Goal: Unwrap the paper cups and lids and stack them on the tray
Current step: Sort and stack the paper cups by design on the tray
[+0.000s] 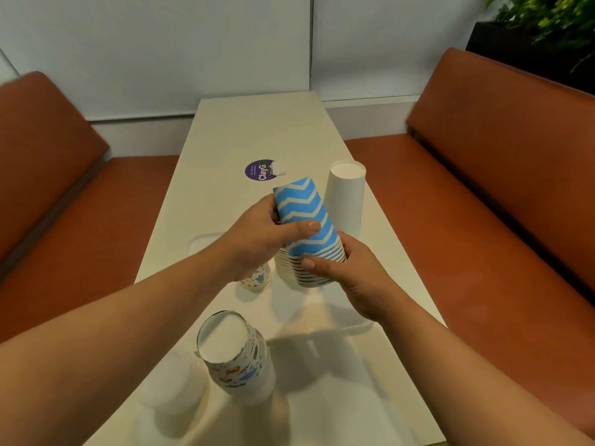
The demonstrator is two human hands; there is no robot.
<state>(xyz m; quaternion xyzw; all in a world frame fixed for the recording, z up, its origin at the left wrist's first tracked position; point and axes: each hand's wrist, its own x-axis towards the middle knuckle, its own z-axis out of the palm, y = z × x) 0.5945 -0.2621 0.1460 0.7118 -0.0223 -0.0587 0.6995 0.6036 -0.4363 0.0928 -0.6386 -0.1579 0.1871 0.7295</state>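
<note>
**Clerk:** Booth setting: pale tabletop (225,130) between two rust-brown bench seats, white wall panels behind, a planter at two o'clock. Item one, blue zigzag cup stack (306,226), nested mouth-down, held tilted in the air just above centre.

**Checker:** Held how?

**Clerk:** Left hand (257,239) curled round the upper part, thumb laid across the front. Right hand (347,278) curled round the lower rims, thumb on the ridges. Both grips closed on the stack; no wrapper visible on it.

**Checker:** Tray?

**Clerk:** White tray (363,329), under the hands, rim showing at five o'clock of the stack. On or beside it: plain white cup stack (346,194), upright, just behind the blue one at one o'clock; further white cups directly behind the blue rims, partly hidden. Small printed cups (256,280) at seven o'clock, under the left wrist. Printed cup stack (235,358), mouth-down, at six o'clock, nearer the viewer. White lids (174,384) at seven o'clock of that, blurred. Purple sticker (259,169) at twelve o'clock.

**Checker:** Risks?

**Clerk:** Judgement only. Stack is tilted; set down off-square it may topple into the white stack just beside it. A squeeze on the rims could crush or splay the nested cups. The left forearm passes low over the small printed cups and could knock them.
</note>
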